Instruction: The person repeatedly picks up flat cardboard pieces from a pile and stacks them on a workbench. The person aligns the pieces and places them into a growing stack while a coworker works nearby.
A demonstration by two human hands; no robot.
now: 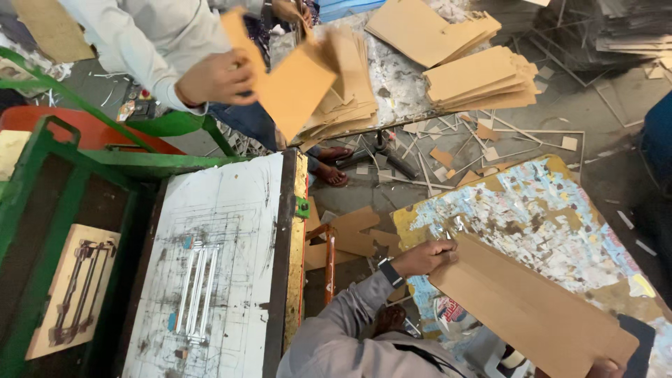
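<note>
A long brown cardboard sheet [525, 308] lies slanted across a work table [546, 203] coated in torn paper scraps. My left hand [423, 257], on a grey sleeve with a wristwatch, grips the sheet's upper left end. My right hand [606, 367] shows only as fingertips at the bottom edge, holding the sheet's lower right corner.
A co-worker's hand [217, 77] at the top holds a cut cardboard piece [290, 87] beside a fanned pile [346, 98]. More cardboard stacks [479, 78] sit on a far table. A green press with a white platen [210, 266] fills the left. Offcuts [434, 155] litter the floor.
</note>
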